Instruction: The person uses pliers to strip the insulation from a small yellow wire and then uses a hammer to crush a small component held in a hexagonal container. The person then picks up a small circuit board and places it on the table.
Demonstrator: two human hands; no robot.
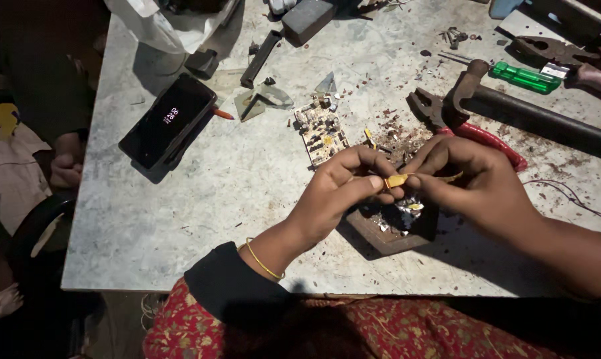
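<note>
Both hands (407, 179) pinch a yellow strip (399, 179).

Your left hand (340, 189): fingers curled, thumb tip pressed against forefinger tip in tight pinch, palm turned right. Thin bangle on left wrist, dark sleeve pushed up forearm. Your right hand (470, 176): fingers bent, tips meeting left fingertips, knuckles up. Both forearms angle inward; fingertips of both hands touching.

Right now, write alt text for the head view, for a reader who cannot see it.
Both hands, the left hand and the right hand, pinch a small yellow piece above a dark block on a worn grey table. A circuit board, a phone, a hammer and a green screwdriver lie around.
</note>
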